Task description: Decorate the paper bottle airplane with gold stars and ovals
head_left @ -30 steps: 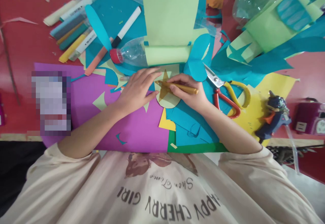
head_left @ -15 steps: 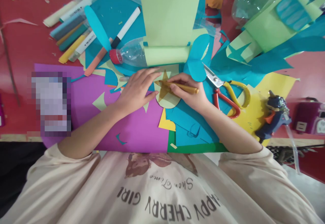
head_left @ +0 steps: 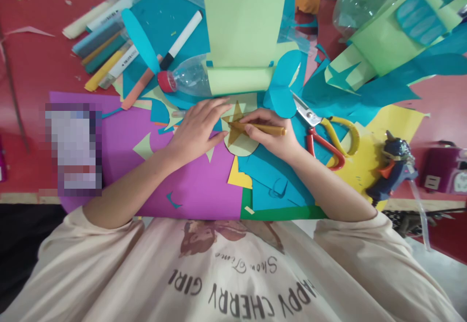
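Observation:
A pale green paper disc (head_left: 243, 145) lies on the coloured sheets in the middle of the table, with a gold star (head_left: 236, 123) drawn on it. My right hand (head_left: 272, 134) is closed round a gold marker (head_left: 268, 128) whose tip rests on the star. My left hand (head_left: 199, 127) lies flat beside the disc, fingers stretched out and pressing on its left edge.
Scissors (head_left: 326, 137) with red and yellow handles lie right of my right hand, a glue gun (head_left: 396, 166) further right. A clear bottle with a red cap (head_left: 182, 78) and a rolled green sheet (head_left: 241, 35) lie behind. Several markers (head_left: 105, 44) lie at the back left.
The marker tip has shifted slightly right along the star. Both hands stay where they were.

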Available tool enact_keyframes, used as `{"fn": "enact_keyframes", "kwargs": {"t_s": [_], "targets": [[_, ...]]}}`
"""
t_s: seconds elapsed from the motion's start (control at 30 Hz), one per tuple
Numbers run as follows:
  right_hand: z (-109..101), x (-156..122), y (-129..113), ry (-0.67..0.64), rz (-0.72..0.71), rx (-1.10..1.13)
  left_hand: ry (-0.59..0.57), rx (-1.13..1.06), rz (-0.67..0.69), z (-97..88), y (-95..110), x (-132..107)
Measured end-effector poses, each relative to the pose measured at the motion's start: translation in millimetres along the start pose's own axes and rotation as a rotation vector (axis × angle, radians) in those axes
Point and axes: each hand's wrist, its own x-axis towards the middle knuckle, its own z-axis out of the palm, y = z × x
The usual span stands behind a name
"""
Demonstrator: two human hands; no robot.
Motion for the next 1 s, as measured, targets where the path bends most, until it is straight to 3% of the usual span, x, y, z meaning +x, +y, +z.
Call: {"fn": "enact_keyframes", "kwargs": {"t_s": [0.57,1.0], "targets": [[4.0,-1.0,3.0,0.101,0.023,0.049,-0.016,0.003,-0.017,-0.6,1.3,0.6],[-0.1,-1.8,0.6,0.011,0.048,0.022,-0.014,-0.029,-0.023,-0.7,1.8,0.8]]}}
